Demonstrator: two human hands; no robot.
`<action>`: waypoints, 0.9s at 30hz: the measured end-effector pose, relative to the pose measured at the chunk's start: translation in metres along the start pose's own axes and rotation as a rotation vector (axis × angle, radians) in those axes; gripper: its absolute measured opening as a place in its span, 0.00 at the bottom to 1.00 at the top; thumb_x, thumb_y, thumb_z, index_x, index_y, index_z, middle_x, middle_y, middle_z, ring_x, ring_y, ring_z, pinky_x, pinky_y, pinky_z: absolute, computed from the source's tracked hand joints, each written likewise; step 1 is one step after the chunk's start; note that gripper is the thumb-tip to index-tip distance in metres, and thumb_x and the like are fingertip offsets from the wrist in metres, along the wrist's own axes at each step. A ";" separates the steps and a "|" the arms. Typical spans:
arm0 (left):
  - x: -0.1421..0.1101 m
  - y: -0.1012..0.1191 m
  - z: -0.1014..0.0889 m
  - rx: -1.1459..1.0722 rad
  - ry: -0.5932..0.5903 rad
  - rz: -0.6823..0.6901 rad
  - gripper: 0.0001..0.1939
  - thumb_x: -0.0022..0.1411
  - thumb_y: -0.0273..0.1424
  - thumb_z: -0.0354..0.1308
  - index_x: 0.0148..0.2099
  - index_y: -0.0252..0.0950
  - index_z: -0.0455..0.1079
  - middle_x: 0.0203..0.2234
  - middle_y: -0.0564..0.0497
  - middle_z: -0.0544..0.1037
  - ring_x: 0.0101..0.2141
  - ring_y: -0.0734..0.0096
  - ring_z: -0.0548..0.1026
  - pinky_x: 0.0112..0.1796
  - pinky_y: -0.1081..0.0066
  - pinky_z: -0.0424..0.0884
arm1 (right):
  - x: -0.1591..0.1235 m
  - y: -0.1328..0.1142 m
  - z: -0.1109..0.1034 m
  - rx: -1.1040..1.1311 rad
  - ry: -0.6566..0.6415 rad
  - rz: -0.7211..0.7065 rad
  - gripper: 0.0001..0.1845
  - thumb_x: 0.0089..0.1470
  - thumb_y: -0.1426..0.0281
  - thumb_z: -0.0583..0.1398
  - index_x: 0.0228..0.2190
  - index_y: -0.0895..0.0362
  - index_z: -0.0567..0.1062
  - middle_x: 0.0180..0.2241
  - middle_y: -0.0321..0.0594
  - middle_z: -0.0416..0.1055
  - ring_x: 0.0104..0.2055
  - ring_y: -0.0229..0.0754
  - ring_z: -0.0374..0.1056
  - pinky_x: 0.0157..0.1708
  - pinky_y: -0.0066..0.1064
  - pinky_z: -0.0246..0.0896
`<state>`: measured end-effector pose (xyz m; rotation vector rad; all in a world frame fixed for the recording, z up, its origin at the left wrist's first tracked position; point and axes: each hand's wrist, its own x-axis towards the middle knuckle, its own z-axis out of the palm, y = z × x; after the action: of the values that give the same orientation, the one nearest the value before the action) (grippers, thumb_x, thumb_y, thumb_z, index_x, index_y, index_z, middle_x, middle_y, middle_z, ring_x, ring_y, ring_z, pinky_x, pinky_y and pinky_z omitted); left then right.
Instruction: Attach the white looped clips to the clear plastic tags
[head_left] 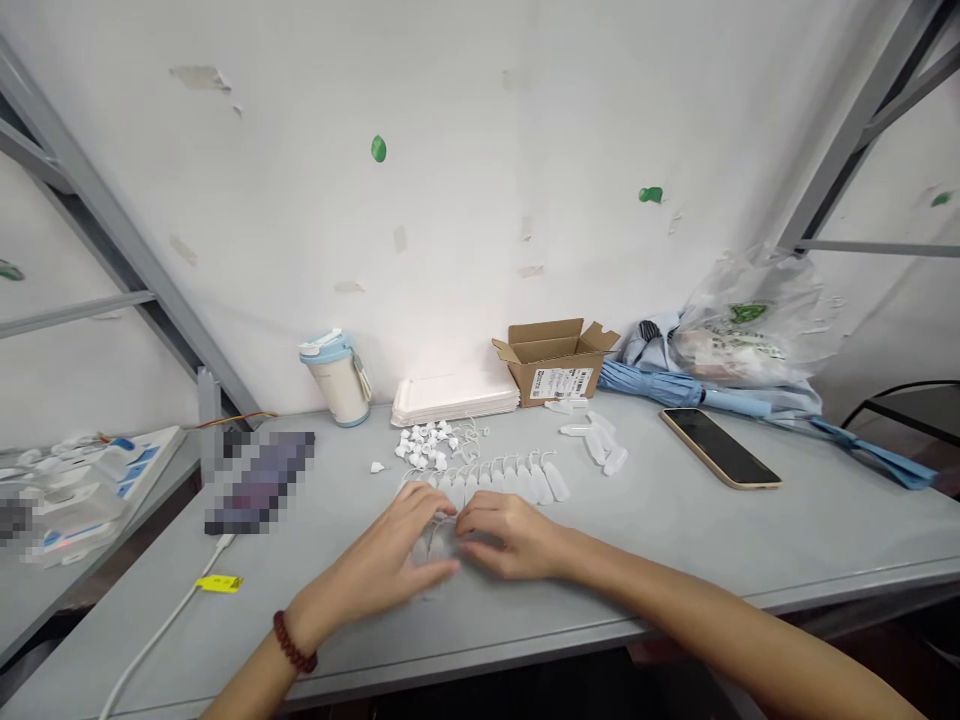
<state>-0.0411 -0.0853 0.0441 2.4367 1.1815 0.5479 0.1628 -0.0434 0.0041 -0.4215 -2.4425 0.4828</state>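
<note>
My left hand [394,545] is over the grey table with its thumb stretched apart from its fingers. My right hand [510,535] is close beside it, fingers bent and thumb apart, fingertips almost meeting the left ones. Between and under the hands lies a translucent plastic piece [444,543] with a thin cord, partly hidden. Just beyond, a row of translucent plastic tubes [517,482] with cords lies side by side, its near part covered by my hands. Small white plastic caps [424,445] are heaped behind the left hand.
Loose translucent tubes [598,435] lie right of the row. At the back stand a tumbler [341,385], a white stack [454,398] and an open cardboard box [559,365]. Rightward are a phone [720,450] and a blue umbrella [652,380]. A white cable [161,635] runs along the left.
</note>
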 end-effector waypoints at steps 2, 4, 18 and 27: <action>0.018 -0.007 -0.001 0.012 0.072 0.006 0.10 0.59 0.32 0.53 0.45 0.39 0.65 0.41 0.48 0.72 0.45 0.63 0.67 0.46 0.62 0.66 | 0.001 0.004 -0.009 -0.009 0.090 0.019 0.06 0.54 0.74 0.54 0.32 0.58 0.71 0.31 0.43 0.72 0.35 0.40 0.67 0.36 0.31 0.64; 0.041 -0.017 -0.001 0.041 0.131 0.003 0.07 0.60 0.32 0.51 0.41 0.39 0.67 0.38 0.49 0.74 0.43 0.63 0.68 0.44 0.63 0.67 | 0.002 0.012 -0.021 -0.034 0.186 0.064 0.07 0.55 0.73 0.53 0.31 0.58 0.71 0.29 0.43 0.72 0.33 0.39 0.67 0.34 0.30 0.63; 0.081 -0.044 0.027 0.231 0.146 0.067 0.17 0.56 0.18 0.45 0.38 0.36 0.73 0.34 0.48 0.77 0.41 0.62 0.69 0.42 0.62 0.68 | -0.023 0.087 -0.104 -0.674 0.064 0.728 0.16 0.54 0.82 0.50 0.38 0.61 0.74 0.40 0.48 0.73 0.45 0.46 0.64 0.41 0.31 0.56; 0.079 -0.060 0.017 0.032 0.253 -0.076 0.20 0.54 0.22 0.44 0.39 0.39 0.75 0.41 0.51 0.78 0.44 0.63 0.72 0.46 0.63 0.68 | -0.031 0.087 -0.112 -0.693 -0.197 0.959 0.19 0.46 0.87 0.53 0.38 0.63 0.76 0.39 0.53 0.73 0.47 0.50 0.64 0.38 0.30 0.55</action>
<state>-0.0264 0.0101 0.0142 2.3899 1.3847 0.8395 0.2715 0.0470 0.0345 -1.9384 -2.3927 0.0039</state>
